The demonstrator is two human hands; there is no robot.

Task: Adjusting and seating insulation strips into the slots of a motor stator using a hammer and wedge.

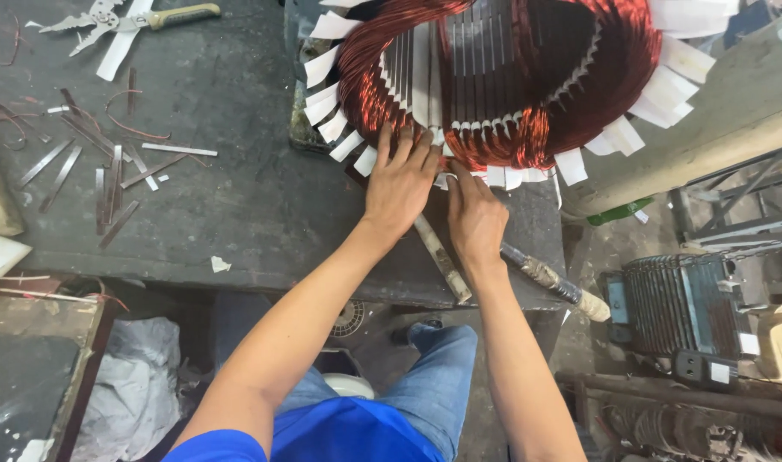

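Note:
A large motor stator [502, 77] with copper-red wire windings and white paper strips poking out around its rim lies on a dark workbench [237, 214]. My left hand [399, 184] rests with spread fingers on the near edge of the winding. Beside it, my right hand [475, 218] pinches a white paper strip [447, 178] at the same edge. Two worn tool handles [442, 257] [549, 278] lie on the bench under my wrists.
Several thin metal strips [109, 180] lie scattered on the bench's left side. Pliers with a pale handle [143, 17] sit at the far left. A ribbed motor housing [678, 304] stands on the floor to the right. A crumpled white bag [139, 385] lies lower left.

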